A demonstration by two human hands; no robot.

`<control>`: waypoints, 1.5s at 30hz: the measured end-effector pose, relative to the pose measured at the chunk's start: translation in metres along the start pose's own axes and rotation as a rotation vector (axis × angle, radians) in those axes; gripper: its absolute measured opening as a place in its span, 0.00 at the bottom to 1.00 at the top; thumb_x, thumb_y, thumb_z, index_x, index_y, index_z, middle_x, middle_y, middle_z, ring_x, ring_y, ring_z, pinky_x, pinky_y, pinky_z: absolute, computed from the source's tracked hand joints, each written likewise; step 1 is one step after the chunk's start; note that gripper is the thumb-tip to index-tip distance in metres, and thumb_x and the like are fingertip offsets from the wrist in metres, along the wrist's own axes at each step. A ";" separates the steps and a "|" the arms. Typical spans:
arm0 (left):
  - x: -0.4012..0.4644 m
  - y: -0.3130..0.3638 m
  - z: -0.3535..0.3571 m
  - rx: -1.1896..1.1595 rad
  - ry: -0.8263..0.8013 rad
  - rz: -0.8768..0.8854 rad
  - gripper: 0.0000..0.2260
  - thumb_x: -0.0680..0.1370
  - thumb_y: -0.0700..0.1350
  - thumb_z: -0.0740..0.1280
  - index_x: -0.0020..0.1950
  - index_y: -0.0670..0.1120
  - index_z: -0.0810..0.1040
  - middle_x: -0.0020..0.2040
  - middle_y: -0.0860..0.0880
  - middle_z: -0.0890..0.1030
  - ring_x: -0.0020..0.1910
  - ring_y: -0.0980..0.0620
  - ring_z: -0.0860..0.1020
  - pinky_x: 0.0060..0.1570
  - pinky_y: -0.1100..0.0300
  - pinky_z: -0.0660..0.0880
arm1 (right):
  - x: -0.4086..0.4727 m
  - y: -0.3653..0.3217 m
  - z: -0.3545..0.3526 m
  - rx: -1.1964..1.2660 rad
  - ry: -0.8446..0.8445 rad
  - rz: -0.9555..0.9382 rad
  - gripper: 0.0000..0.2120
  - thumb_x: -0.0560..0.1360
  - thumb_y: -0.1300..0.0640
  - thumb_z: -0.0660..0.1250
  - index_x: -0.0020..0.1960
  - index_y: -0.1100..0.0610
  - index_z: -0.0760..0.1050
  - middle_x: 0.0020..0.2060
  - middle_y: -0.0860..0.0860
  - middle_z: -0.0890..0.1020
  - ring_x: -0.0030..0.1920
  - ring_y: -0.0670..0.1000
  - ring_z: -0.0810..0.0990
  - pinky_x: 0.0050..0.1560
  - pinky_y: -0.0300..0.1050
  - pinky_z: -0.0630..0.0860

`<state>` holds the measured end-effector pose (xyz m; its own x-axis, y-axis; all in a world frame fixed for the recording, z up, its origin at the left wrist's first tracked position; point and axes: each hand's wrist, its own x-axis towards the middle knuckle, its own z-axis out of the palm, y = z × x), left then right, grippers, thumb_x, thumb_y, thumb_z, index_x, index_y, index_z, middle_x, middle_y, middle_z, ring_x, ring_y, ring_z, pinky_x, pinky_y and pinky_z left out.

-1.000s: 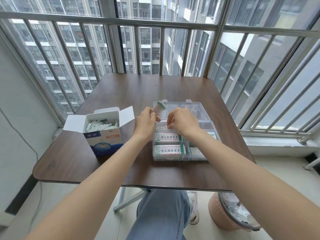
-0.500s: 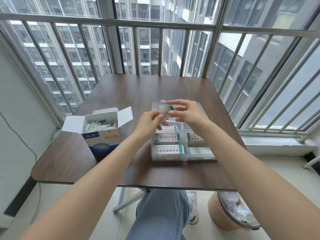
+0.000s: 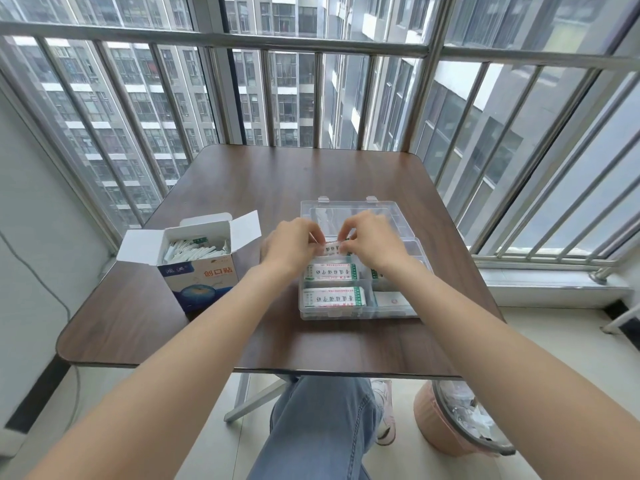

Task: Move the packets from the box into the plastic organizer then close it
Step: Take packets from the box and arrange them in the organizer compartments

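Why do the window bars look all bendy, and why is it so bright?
In the head view, the wide-angle lens bows the window bars near the edges; daylight from outside lights the table softly, with faint shadows. The print on the packets in the plastic organizer is soft and hard to read, and both hands look slightly blurred.

Person is wearing light-blue denim jeans (image 3: 322, 427) and a pale sneaker with pinkish trim (image 3: 385, 414), which is showing below the worktop (image 3: 242, 188) edge. Both forearms are running bare, no sleeves in frame. Left hand (image 3: 291, 245) and right hand (image 3: 372, 242) are wearing no gloves, rings or watch.
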<state>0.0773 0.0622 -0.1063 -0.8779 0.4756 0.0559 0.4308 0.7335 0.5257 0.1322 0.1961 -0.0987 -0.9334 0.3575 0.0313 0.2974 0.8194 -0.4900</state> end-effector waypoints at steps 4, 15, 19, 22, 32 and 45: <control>0.002 0.001 -0.004 0.147 -0.017 0.076 0.08 0.76 0.43 0.67 0.50 0.54 0.82 0.52 0.53 0.82 0.54 0.48 0.78 0.44 0.59 0.69 | -0.001 -0.002 0.000 -0.154 -0.014 -0.029 0.04 0.74 0.61 0.69 0.47 0.56 0.82 0.49 0.54 0.82 0.51 0.55 0.79 0.44 0.47 0.74; 0.008 0.009 0.001 0.514 -0.071 0.142 0.12 0.78 0.41 0.61 0.58 0.48 0.79 0.57 0.44 0.79 0.54 0.41 0.78 0.43 0.57 0.68 | 0.003 0.002 -0.001 -0.113 -0.076 0.026 0.05 0.73 0.60 0.70 0.46 0.53 0.83 0.48 0.51 0.84 0.52 0.52 0.80 0.51 0.48 0.77; 0.002 0.010 0.004 0.543 -0.040 0.147 0.12 0.79 0.41 0.58 0.60 0.46 0.76 0.57 0.43 0.79 0.54 0.40 0.77 0.43 0.55 0.68 | 0.004 0.003 -0.003 -0.091 -0.106 0.032 0.05 0.73 0.60 0.70 0.48 0.54 0.83 0.49 0.51 0.84 0.52 0.52 0.79 0.52 0.49 0.77; -0.005 0.015 0.003 0.497 -0.002 0.161 0.12 0.79 0.40 0.57 0.60 0.46 0.75 0.57 0.44 0.79 0.55 0.41 0.77 0.43 0.54 0.69 | 0.000 0.005 -0.007 -0.013 -0.108 0.033 0.08 0.72 0.59 0.71 0.52 0.56 0.82 0.51 0.52 0.83 0.53 0.52 0.79 0.56 0.51 0.76; -0.065 0.017 -0.050 0.113 0.281 0.203 0.11 0.79 0.46 0.59 0.59 0.51 0.75 0.51 0.49 0.83 0.52 0.43 0.78 0.45 0.54 0.71 | -0.058 -0.034 -0.028 0.235 0.159 -0.228 0.09 0.75 0.64 0.65 0.51 0.58 0.83 0.48 0.51 0.84 0.44 0.45 0.77 0.50 0.34 0.71; -0.094 -0.074 -0.122 0.428 -0.095 -0.075 0.36 0.75 0.47 0.65 0.77 0.43 0.49 0.76 0.43 0.58 0.75 0.45 0.55 0.73 0.50 0.54 | -0.080 -0.112 -0.001 -0.336 -0.156 -0.497 0.25 0.80 0.48 0.59 0.75 0.50 0.59 0.73 0.50 0.64 0.72 0.53 0.62 0.72 0.53 0.58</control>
<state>0.1021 -0.0956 -0.0463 -0.8958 0.4408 -0.0576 0.4315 0.8934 0.1252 0.1736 0.0767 -0.0455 -0.9873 -0.1525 0.0449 -0.1575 0.9765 -0.1473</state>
